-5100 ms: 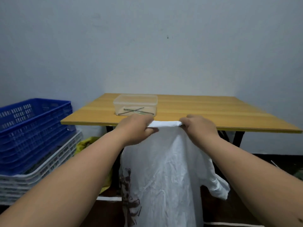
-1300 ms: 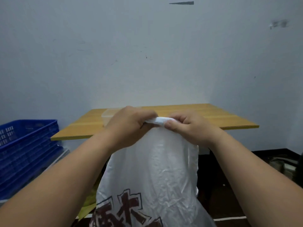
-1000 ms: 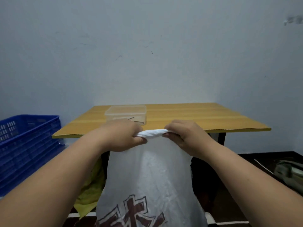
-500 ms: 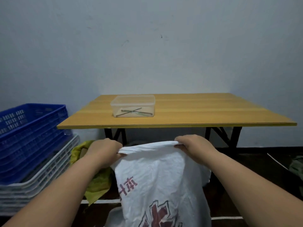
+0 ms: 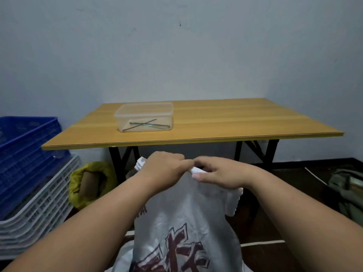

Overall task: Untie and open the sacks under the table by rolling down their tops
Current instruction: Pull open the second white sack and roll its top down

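A white sack with dark red print stands on the floor in front of the wooden table. My left hand and my right hand meet at its bunched top, and both pinch the white fabric between fingers and thumb. A yellow sack with its top rolled down and open sits under the table's left end. More white fabric shows behind my left hand.
A clear plastic box with thin metal rods stands on the table. Blue crates are stacked on white crates at the left. A grey-green bag lies on the dark floor at the right. Black table legs flank the sacks.
My hands have come together from a wide hold on the sack's top edge, gathering the fabric into a bunch between them. The sack has sunk lower, below the table edge.
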